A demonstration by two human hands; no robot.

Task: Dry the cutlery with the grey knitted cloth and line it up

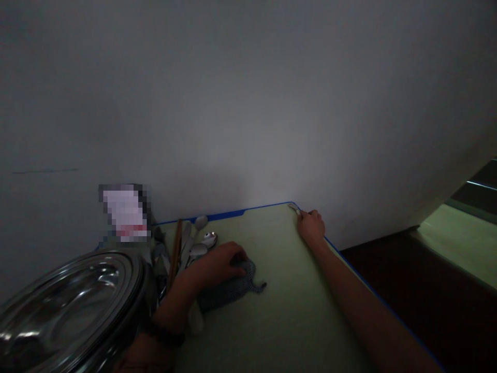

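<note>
My left hand [223, 264] is closed over a dark, finely patterned piece of cloth [229, 290], its thumb and fingers gripping the upper edge. A narrow tail of the cloth sticks out to the right on the table. At the table's far right corner, my right hand [311, 228] is closed around a small piece of metal cutlery [293, 208]. Its pale tip shows beyond the fingers, but its exact kind is unclear. Just left of the cloth lie several spoons [201, 223], partly behind my left hand, with wooden chopsticks [176, 248] alongside them.
Stacked shiny metal basins [77, 305] fill the near left. Behind them a blurred-out upright item [126, 212] stands against the grey wall [248, 103]. The pale green tabletop [279, 321] has a blue edge, and dark floor [407, 290] lies to its right.
</note>
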